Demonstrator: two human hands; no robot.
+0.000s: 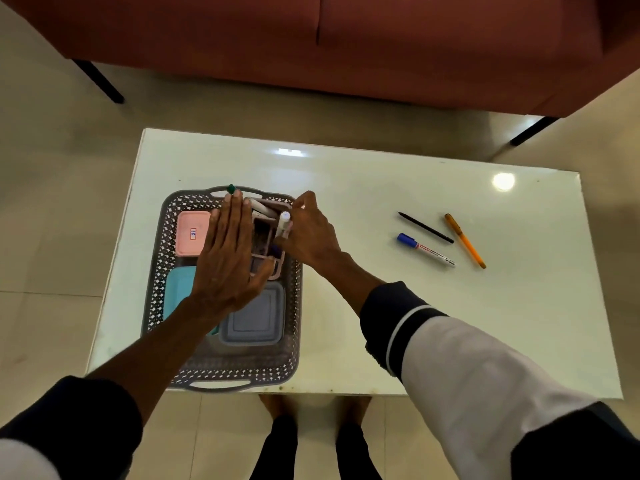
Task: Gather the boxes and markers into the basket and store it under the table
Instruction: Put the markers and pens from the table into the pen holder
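A grey perforated basket (pixel 292 306) sits on the left part of the white table (pixel 346 188), its near handle at the table's front edge. Inside it lie three lidded boxes: a pink box (pixel 190 233) at the far left, a teal box (pixel 178 289) in front of it, and a grey-blue box (pixel 254 315) toward the near right. A mauve compartmented organizer (pixel 265 251) stands in the basket's far right part, with white markers lying in its far end.

The left hand (pixel 227 258) reaches over the basket with fingers straight and held together, palm down, covering part of the organizer and the boxes; its grip is open and holds nothing. A green marker cap (pixel 231 188) shows just beyond its fingertips at the basket's far rim.

The right hand (pixel 310 233) is at the basket's right side, its grip closed in a pinch on a white marker (pixel 284 221) that stands nearly upright over the organizer.

Well apart on the right of the table lie a black pen (pixel 426 227), an orange pen (pixel 465 241) and a blue-capped marker (pixel 425 250), all outside the basket. A reddish-brown sofa (pixel 346 39) stands beyond the table on a tiled floor (pixel 52 202).
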